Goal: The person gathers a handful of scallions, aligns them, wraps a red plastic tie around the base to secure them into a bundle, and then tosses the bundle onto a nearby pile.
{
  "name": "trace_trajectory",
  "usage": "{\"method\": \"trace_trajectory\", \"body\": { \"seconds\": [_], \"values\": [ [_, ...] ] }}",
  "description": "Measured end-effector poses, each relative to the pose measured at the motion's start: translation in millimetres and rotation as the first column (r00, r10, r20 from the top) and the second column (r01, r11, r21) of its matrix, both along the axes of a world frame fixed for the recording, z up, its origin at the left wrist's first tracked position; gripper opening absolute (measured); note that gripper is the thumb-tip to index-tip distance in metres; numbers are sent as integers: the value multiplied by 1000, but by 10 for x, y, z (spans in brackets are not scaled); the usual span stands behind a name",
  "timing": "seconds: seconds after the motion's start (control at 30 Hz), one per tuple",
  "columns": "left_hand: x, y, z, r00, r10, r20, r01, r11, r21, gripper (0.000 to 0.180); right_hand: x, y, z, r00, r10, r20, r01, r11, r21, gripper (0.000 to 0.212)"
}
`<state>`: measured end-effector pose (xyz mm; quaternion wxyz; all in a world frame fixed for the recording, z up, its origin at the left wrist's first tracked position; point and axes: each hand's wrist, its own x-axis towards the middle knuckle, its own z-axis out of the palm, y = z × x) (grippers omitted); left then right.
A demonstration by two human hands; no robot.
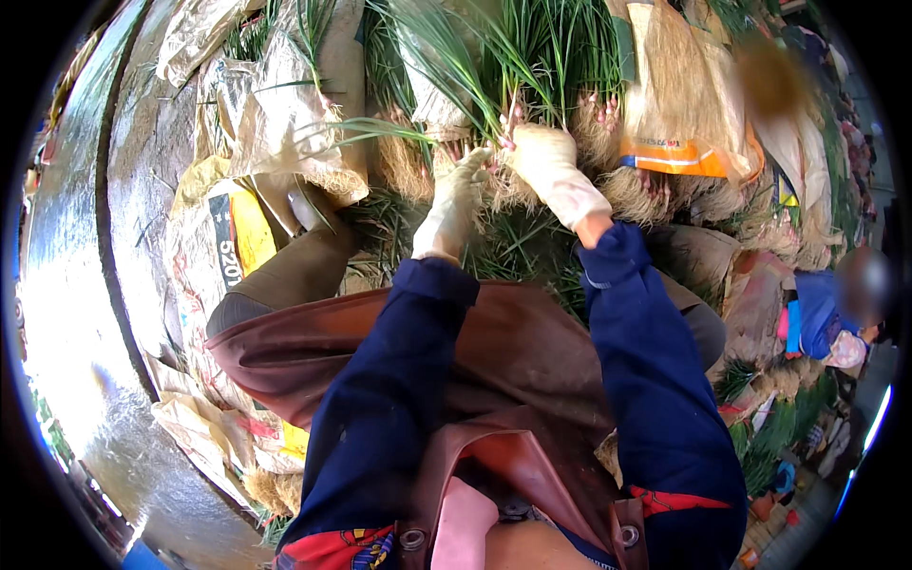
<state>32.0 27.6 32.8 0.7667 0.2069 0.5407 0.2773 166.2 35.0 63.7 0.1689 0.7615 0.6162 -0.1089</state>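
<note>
Both my hands wear pale gloves and meet over a row of spring onions with long green leaves. My right hand (551, 163) is closed around the pinkish white lower stems of a bunch of spring onions (515, 109), whose leaves fan up and to the left. Close beside it, my left hand (454, 201) has its fingers drawn together near the roots; what they pinch is hidden. Stringy pale roots (513, 190) hang below the right hand. More spring onions (598, 106) stand just right of the bunch, roots toward me.
Loose green leaves (518, 252) lie between my knees. A woven sack with an orange band (674, 95) covers onions at the right, and pale sacks (285, 123) lie at the left. Beyond them runs a wet grey floor (142, 332). Another person in blue (819, 309) is at the far right.
</note>
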Motion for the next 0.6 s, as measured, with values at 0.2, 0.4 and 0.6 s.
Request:
{"method": "trace_trajectory", "body": {
  "seconds": [0.2, 0.4, 0.6],
  "values": [
    [214, -17, -216, 965, -69, 254, 78, 997, -29, 27, 271, -452, -164, 860, -3, -509, 25, 999, 36, 42],
    [115, -257, -320, 976, -143, -163, 184, 945, 271, 19, 63, -199, -108, 838, -187, -513, 279, 954, 109, 49],
    [-49, -428, -169, 978, -208, -15, 209, 975, 79, 16, 49, -374, -89, 806, -110, -582, 248, 955, 163, 37]
  ]
}}
